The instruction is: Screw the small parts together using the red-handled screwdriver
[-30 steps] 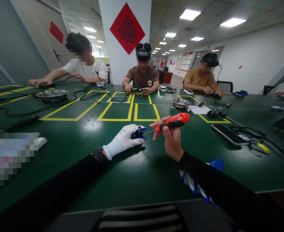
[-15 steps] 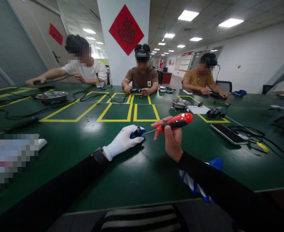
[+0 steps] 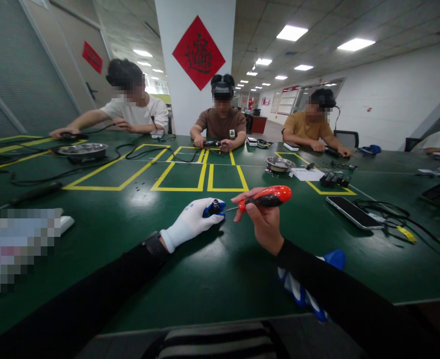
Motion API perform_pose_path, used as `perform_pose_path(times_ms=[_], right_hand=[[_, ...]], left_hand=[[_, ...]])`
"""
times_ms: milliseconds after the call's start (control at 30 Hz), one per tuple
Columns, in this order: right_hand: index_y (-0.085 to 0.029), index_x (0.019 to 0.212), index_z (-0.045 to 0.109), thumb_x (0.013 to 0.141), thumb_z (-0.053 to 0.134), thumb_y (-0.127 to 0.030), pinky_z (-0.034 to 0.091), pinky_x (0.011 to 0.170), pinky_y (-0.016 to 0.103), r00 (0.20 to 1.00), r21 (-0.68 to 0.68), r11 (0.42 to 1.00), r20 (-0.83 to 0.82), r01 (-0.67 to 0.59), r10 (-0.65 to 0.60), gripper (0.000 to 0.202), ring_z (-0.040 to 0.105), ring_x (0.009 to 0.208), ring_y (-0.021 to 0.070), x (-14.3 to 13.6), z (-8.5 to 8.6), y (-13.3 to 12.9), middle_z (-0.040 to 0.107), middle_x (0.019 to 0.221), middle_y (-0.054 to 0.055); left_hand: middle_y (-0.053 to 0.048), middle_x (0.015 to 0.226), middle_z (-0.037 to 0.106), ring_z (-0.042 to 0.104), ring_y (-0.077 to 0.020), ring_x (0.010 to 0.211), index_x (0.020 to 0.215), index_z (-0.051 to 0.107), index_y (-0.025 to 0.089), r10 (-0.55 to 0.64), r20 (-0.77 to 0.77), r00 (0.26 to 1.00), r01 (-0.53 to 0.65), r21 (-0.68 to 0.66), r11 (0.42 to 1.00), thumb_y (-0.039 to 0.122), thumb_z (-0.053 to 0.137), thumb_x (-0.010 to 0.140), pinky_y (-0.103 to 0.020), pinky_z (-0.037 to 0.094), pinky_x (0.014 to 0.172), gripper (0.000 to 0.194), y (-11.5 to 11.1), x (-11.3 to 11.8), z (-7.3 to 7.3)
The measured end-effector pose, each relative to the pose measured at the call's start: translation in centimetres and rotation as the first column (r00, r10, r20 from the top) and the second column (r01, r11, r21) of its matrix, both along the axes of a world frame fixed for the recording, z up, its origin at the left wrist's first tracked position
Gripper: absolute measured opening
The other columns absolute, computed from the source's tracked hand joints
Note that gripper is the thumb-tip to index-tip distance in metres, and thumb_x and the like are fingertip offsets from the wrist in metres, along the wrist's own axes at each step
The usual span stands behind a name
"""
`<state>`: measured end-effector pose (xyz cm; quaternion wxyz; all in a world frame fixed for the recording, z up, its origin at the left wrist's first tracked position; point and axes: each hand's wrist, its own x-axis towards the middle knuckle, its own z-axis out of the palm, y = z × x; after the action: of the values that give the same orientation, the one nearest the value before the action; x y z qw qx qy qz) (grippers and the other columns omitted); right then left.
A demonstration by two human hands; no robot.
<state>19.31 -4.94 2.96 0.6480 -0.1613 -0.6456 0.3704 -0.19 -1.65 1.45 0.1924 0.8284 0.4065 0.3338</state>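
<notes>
My left hand (image 3: 194, 220), in a white glove with blue fingertips, is closed round a small black part (image 3: 215, 207) that has a shiny round top. My bare right hand (image 3: 262, 219) grips a red and black screwdriver (image 3: 268, 197) by its handle. The screwdriver's thin shaft points left and reaches the side of the black part. Its tip is hidden at the gloved fingers. Beneath my right forearm lies a blue and white glove (image 3: 334, 259) on the green table (image 3: 212, 279).
A phone (image 3: 352, 212) and black cables (image 3: 384, 205) lie to the right. Metal bowls (image 3: 280, 163) (image 3: 82, 149) stand farther back, near black parts (image 3: 334, 178) and white paper (image 3: 307, 174). Several people sit across the table. A blurred-out white item (image 3: 16, 249) is at left.
The screwdriver handle has dipped lower and slightly left, with my right hand still round it. My left hand keeps its hold on the black part. The whole view has shifted a little.
</notes>
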Motion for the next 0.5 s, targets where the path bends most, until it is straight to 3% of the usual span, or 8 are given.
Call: perform_pose_path(times_ms=[133, 233, 333, 400, 500], right_hand=[[-0.024, 0.108, 0.054, 0.089, 0.06, -0.027, 0.055, 0.065, 0.032, 0.999, -0.063, 0.997, 0.025, -0.033, 0.035, 0.02, 0.064, 0.064, 0.0114, 0.0, -0.3, 0.5, 0.063, 0.099, 0.001], [-0.025, 0.118, 0.053, 0.092, 0.056, -0.03, 0.055, 0.07, 0.033, 0.996, -0.071, 0.997, 0.089, 0.029, -0.023, 0.026, 0.063, 0.069, 0.0119, 0.2, -0.4, 0.9, 0.06, 0.103, 0.003], [-0.023, 0.096, 0.061, 0.085, 0.065, -0.027, 0.053, 0.08, 0.037, 0.958, 0.064, 0.975, 0.184, 0.212, -0.22, 0.013, 0.062, 0.084, 0.0168, 0.6, -0.1, 0.8, 0.059, 0.098, 0.003], [-0.022, 0.078, 0.058, 0.078, 0.072, -0.024, 0.051, 0.086, 0.039, 0.931, 0.143, 0.952, 0.212, 0.271, -0.297, 0.014, 0.06, 0.092, 0.0193, 0.7, 0.3, 0.5, 0.058, 0.099, 0.004], [-0.021, 0.072, 0.049, 0.08, 0.07, -0.023, 0.051, 0.083, 0.039, 0.961, 0.088, 0.984, 0.216, 0.155, -0.17, 0.022, 0.062, 0.09, 0.0191, 0.5, 0.6, 0.0, 0.061, 0.099, 0.005]], left_hand=[[-0.004, 0.098, 0.07, 0.065, -0.022, 0.089, 0.105, 0.067, 0.019, 0.025, -0.007, 1.0, -0.025, -0.013, 1.0, 0.041, 0.058, 0.084, -0.034, 0.05, 0.083, 0.031, 0.0, 0.0, 0.0], [-0.005, 0.105, 0.07, 0.065, -0.0235, 0.095, 0.108, 0.066, 0.02, 0.026, 0.023, 0.999, -0.026, -0.013, 1.0, 0.041, 0.059, 0.083, -0.036, 0.05, 0.088, 0.033, 0.0, -0.1, 0.0], [-0.006, 0.108, 0.07, 0.065, -0.0243, 0.098, 0.109, 0.066, 0.02, 0.016, 0.034, 0.999, -0.016, -0.009, 1.0, 0.041, 0.06, 0.083, -0.036, 0.049, 0.09, 0.034, 0.1, -0.1, -0.2], [-0.006, 0.107, 0.07, 0.065, -0.0243, 0.098, 0.11, 0.066, 0.02, 0.012, 0.034, 0.999, -0.013, 0.006, 1.0, 0.04, 0.061, 0.082, -0.036, 0.05, 0.089, 0.034, 0.1, -0.1, -0.2], [-0.005, 0.106, 0.071, 0.065, -0.0239, 0.096, 0.109, 0.066, 0.02, 0.015, 0.034, 0.999, -0.016, 0.026, 1.0, 0.038, 0.062, 0.082, -0.036, 0.05, 0.088, 0.033, 0.2, -0.2, -0.2]])
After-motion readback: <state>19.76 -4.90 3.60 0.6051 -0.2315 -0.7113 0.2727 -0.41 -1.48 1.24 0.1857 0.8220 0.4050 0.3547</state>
